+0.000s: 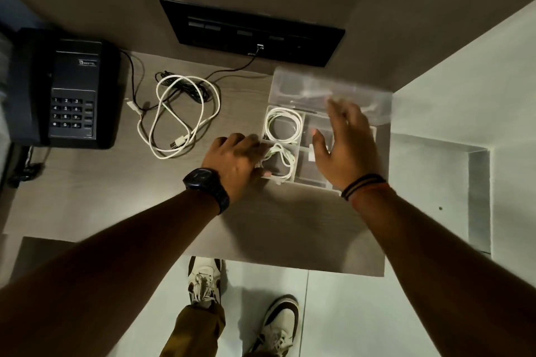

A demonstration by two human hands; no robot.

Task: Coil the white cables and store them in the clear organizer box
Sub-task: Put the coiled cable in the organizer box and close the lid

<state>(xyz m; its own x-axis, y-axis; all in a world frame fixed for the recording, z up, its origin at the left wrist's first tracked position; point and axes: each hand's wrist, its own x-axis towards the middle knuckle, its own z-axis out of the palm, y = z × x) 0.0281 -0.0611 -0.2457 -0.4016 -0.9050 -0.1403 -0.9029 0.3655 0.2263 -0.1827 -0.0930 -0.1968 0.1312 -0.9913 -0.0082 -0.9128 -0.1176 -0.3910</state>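
The clear organizer box (301,180) stands open on the desk, its lid (327,87) tilted back toward the wall. One coiled white cable (282,124) lies in the far left compartment. A second white cable (282,161) sits loosely in the near left compartment. My left hand (236,162) rests at the box's left edge with its fingers curled on that second cable. My right hand (346,145) hovers flat over the right compartments, fingers spread and blurred, holding nothing. A long white cable (179,116) lies loose on the desk to the left.
A black desk phone (68,90) sits at the far left, its black cord (185,90) tangled under the loose white cable. A black socket panel (252,32) is on the wall behind. The desk's front edge (290,265) is near my feet.
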